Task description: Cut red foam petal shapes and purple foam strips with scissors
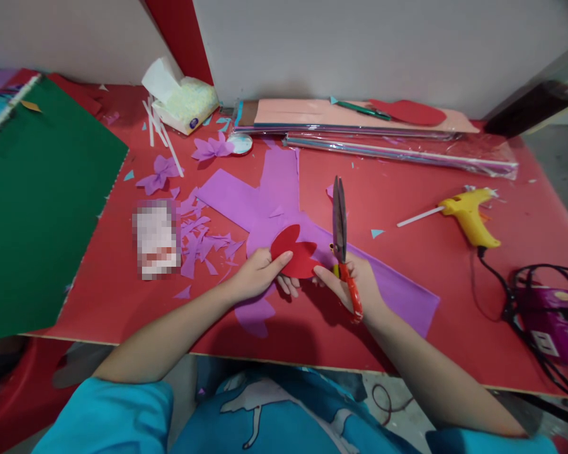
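My left hand (258, 272) pinches a red petal-shaped foam cutout (293, 252) over the table, thumb on top and fingers under it. My right hand (355, 284) grips red-handled scissors (339, 217), blades together and pointing away from me; its fingertips also touch the right edge of the red cutout. Under both hands lies a large purple foam sheet (274, 189) with cut edges.
The red table (430, 252) carries purple scraps (199, 243), purple bows (161, 173), a tissue pack (184, 101), a green sheet (38, 202) at left, stacked foam sheets (360, 116) at the back, a yellow glue gun (471, 214) and a power strip (553, 321) with cables at right.
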Tool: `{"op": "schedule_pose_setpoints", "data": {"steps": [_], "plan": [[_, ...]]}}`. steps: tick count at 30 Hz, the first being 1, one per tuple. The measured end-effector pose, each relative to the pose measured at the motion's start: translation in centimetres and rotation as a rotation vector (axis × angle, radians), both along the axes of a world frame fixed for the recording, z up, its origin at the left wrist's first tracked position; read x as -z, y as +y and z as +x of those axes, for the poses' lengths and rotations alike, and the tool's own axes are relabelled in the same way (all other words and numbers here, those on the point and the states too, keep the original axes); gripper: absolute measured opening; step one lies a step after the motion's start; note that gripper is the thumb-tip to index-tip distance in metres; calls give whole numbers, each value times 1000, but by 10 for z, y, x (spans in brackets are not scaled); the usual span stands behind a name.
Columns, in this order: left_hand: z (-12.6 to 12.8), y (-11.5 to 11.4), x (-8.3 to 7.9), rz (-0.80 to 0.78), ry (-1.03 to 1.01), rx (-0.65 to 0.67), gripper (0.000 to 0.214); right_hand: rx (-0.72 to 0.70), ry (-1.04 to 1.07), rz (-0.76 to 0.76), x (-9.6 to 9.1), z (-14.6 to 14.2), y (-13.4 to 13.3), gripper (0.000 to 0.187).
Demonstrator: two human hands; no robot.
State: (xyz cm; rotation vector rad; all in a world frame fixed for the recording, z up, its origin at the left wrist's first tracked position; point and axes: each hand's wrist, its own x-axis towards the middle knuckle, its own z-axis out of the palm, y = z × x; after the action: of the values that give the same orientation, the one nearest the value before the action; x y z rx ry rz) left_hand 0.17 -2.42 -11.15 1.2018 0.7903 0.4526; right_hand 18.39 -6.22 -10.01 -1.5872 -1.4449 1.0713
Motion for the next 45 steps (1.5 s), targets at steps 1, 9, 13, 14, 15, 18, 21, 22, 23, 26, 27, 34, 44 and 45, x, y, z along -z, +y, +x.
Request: {"op": "schedule_pose_setpoints", "data": {"steps": [1,9,13,14,15,18,21,22,23,26,27,34,44,45], "plan": [[0,0,-1,28,23,-13,57,-4,8,-10,-1,-1,0,29],[0,-2,-3,166,124,47,60,19,26,-24,-5,-2,0,30],[0,-3,-2,100,58,38,57,26,9,-44,-2,-2,0,28],[-1,-3,-2,80,34,38,56,21,8,-46,-2,-1,0,27],[-1,-3,-2,62,14,40,54,14,9,-46,-1,-1,-1,27],[-4,-3,-3,26,-19,73,52,-29,17,-33,-1,0,-1,25],[-7,-3,-3,-20,-42,111,51,-80,16,-30,-3,0,-1,23],[-8,-3,-3,-43,-56,111,50,-91,14,-30,-4,0,-1,22],[-9,-3,-2,-70,-70,107,49,-98,10,-29,-5,0,-1,22],[-9,-4,1,-120,-97,98,46,-104,-7,-19,-6,0,-1,21],[-9,-4,1,-122,-92,99,46,-102,-14,-16,-6,-1,-1,21],[-6,-4,-2,-79,69,115,44,-88,-44,-16,-2,-1,0,21],[-5,0,-9,10,193,70,52,24,196,-31,2,0,-1,24],[-5,1,-10,7,188,59,52,35,235,-37,4,0,-1,24]]}}
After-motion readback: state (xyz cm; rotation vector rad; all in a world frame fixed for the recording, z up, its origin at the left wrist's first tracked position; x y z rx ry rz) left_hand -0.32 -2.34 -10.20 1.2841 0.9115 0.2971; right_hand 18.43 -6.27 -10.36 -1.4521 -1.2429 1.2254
